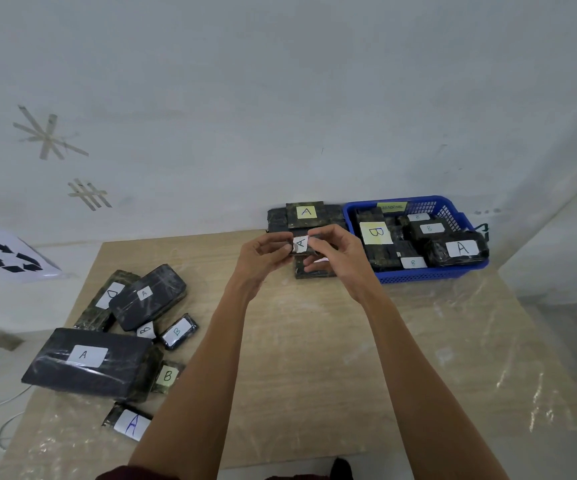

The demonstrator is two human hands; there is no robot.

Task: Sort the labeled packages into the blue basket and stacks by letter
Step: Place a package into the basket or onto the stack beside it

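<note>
Head view: a small dark plastic-wrapped package with a white "A" label (300, 244) is held just above the far part of the pale wooden table (314, 341). The left hand (262, 256) and right hand (337, 252) pinch its ends with narrowly curled fingers. It probably belongs on the dark A-labelled stack (306, 216) just behind, beside the blue plastic basket (418, 277). It should be lowered flat, label up and edges squared.

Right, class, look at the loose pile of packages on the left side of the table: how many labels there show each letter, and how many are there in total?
A labels: 3
B labels: 3
D label: 1
Total: 7
</note>
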